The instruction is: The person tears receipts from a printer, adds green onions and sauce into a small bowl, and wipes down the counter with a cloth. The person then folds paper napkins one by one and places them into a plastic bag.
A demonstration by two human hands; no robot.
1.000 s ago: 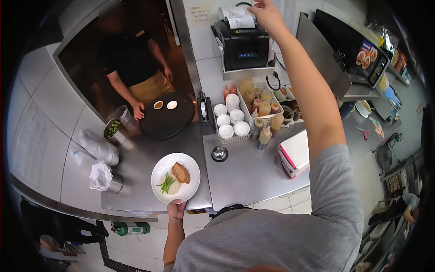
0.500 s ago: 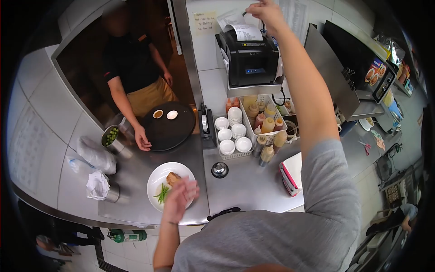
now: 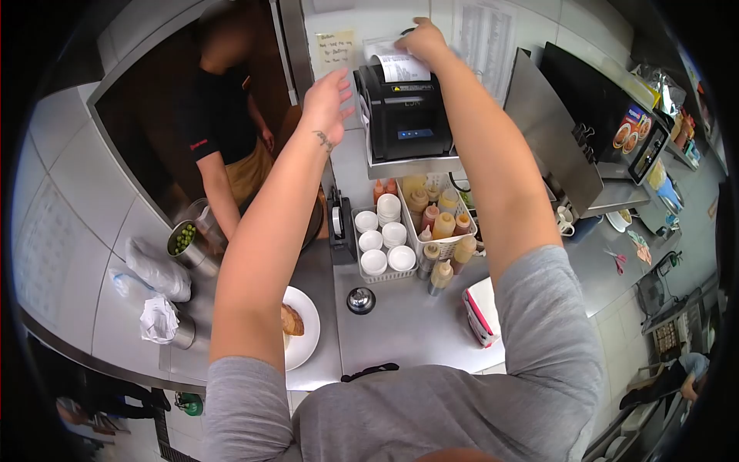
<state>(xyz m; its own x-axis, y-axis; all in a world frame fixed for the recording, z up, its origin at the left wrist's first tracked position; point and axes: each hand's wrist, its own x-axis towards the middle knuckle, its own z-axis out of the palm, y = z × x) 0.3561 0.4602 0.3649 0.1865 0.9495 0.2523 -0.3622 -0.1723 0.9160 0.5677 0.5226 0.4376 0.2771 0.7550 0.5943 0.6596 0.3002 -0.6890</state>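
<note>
My left hand (image 3: 328, 102) is raised left of the receipt printer (image 3: 408, 112), open, fingers stretched towards it and nothing in them. Above the printer, my right hand (image 3: 425, 45) has its fingers around a thin dark object (image 3: 408, 31), perhaps a pen; most of that is hidden. Just below those fingers, a printed paper slip (image 3: 405, 68) curls out of the printer top. Partly covered by my left forearm, a white plate (image 3: 309, 339) carries a browned piece of food (image 3: 292, 320).
Across the pass stands a person (image 3: 223, 100) in a dark shirt. Below the printer are a basket of small white bowls (image 3: 387, 235) and sauce bottles (image 3: 443, 225). A call bell (image 3: 360, 300) sits on the steel counter (image 3: 400, 335), and a tissue pack (image 3: 481, 312) lies to its right.
My left hand has risen from over the plate to beside the printer. My right hand has come lower, closer to the slip. The view has shifted slightly, and the person opposite has moved.
</note>
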